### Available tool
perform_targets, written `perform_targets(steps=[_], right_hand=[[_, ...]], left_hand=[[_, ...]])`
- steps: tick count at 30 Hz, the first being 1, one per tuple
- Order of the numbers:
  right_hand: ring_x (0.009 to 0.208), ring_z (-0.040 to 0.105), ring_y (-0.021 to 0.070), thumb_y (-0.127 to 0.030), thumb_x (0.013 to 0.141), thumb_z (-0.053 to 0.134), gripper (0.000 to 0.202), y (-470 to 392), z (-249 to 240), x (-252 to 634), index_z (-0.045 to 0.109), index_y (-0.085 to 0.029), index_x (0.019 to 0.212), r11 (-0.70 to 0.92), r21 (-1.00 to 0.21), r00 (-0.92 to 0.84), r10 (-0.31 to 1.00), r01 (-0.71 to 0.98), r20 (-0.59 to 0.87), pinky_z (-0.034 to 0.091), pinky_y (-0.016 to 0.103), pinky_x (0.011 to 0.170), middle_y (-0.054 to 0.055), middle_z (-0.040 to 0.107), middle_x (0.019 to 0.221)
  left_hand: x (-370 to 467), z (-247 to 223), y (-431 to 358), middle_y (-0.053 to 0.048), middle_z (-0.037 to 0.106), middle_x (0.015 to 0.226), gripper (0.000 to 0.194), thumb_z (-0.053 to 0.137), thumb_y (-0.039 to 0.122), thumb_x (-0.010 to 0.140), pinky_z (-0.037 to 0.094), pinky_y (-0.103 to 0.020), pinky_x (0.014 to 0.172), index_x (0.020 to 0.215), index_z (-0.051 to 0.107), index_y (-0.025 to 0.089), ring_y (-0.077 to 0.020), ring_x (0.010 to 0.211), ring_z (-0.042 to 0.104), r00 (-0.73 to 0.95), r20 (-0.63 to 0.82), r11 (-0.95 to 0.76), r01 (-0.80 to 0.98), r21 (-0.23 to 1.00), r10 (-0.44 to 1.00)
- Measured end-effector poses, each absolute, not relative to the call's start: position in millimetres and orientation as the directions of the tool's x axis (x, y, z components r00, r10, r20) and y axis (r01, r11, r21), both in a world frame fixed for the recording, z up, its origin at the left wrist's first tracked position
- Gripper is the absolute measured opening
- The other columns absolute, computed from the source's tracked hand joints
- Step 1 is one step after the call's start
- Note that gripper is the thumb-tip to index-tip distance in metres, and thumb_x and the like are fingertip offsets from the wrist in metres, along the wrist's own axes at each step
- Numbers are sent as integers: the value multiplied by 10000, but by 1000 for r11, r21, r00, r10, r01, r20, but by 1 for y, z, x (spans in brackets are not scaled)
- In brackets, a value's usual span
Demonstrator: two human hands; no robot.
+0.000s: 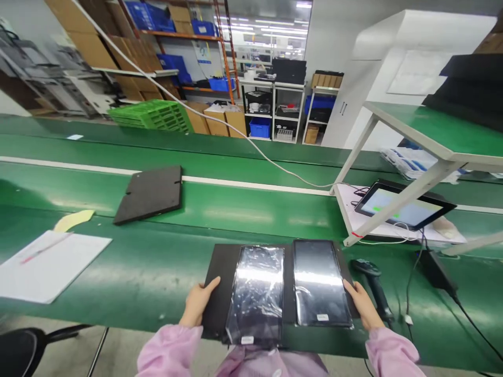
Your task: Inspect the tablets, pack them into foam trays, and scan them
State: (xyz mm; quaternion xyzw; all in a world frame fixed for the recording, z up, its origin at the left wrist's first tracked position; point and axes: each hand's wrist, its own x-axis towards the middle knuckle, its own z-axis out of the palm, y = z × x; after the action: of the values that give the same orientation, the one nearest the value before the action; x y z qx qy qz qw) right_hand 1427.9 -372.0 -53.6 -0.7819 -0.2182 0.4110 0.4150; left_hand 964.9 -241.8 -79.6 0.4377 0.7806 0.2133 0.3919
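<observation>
A flat black foam board (220, 267) lies in front of me at the near side of the green bench, its near edge close to the bench edge. Two dark screen panels rest on it side by side: the left panel (257, 293) sits in wrinkled clear film, and the right panel (320, 283) has shiny film over it. Each bears a small white label near its lower end. My left hand (198, 301) grips the board's left edge, thumb on top. At the opposite edge my right hand (363, 303) holds the board, its thumb beside the right panel.
A barcode scanner (373, 288) and a black power adapter (436, 272) lie to the right. Behind them, a tablet (404, 204) leans under a raised shelf (436, 125). Another black foam board (153, 193) lies back left, and paper sheets with a pen (51, 267) lie left.
</observation>
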Motion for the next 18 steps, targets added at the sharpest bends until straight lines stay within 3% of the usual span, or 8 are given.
perform_targets(steps=[4,6,8,11,13,14,16,18], right_hand=[[669,579,160,-477,800,556,323,-330,-62,1434,528,-156,778,-517,-843,538,757,146,-371,464,303,661,3,595,717],[734,581,172,-412,809,577,274,-317,-65,1435,552,-140,789,-507,-831,555,769,229,-317,458,344,732,24,597,765],[922,560,226,-360,761,626,252,-318,-64,1440,583,-136,867,-487,-815,602,766,314,-227,415,394,856,78,604,917],[1245,323,324,-312,733,621,457,-342,-55,1461,525,-121,1136,-501,-771,730,680,393,-70,246,461,1019,189,446,1263],[1316,159,378,-309,748,603,602,-360,-47,1481,405,-86,1271,-574,-734,826,563,363,-32,170,523,1037,240,276,1387],[1312,159,398,-317,747,617,638,-366,-44,1492,380,-71,1286,-613,-720,857,512,324,-50,180,548,1026,256,259,1391],[1225,347,376,-329,741,661,581,-369,-42,1511,447,-75,1218,-660,-714,864,478,235,-157,305,538,968,233,406,1292],[952,570,251,-323,770,666,373,-365,-43,1523,553,-105,1051,-664,-732,796,522,154,-306,462,433,820,116,589,1028]], left_hand=[[969,-69,-214,-85,678,841,422,539,504,807,521,-357,701,921,598,102,-187,736,646,-344,-471,581,402,708,812],[971,-68,-202,-71,663,905,360,543,447,832,516,-368,746,954,594,112,-170,790,636,-365,-484,601,366,711,795],[972,-71,-199,-73,654,954,326,557,405,837,512,-382,778,978,591,114,-175,838,631,-365,-506,617,327,716,781],[969,-79,-212,-89,672,959,298,571,358,829,522,-366,794,992,588,108,-186,848,646,-303,-567,637,242,732,766],[965,-83,-226,-93,690,940,287,569,349,820,533,-328,789,988,595,118,-200,850,661,-250,-612,656,177,733,751],[964,-85,-232,-91,697,938,292,559,359,818,540,-313,779,995,594,129,-208,858,665,-234,-631,668,146,730,740],[963,-88,-241,-88,704,931,331,527,393,819,555,-314,747,1032,576,145,-231,868,670,-233,-661,694,97,714,713],[966,-90,-246,-96,710,893,399,495,427,816,569,-350,718,1091,542,142,-261,847,676,-239,-686,717,68,694,687]])
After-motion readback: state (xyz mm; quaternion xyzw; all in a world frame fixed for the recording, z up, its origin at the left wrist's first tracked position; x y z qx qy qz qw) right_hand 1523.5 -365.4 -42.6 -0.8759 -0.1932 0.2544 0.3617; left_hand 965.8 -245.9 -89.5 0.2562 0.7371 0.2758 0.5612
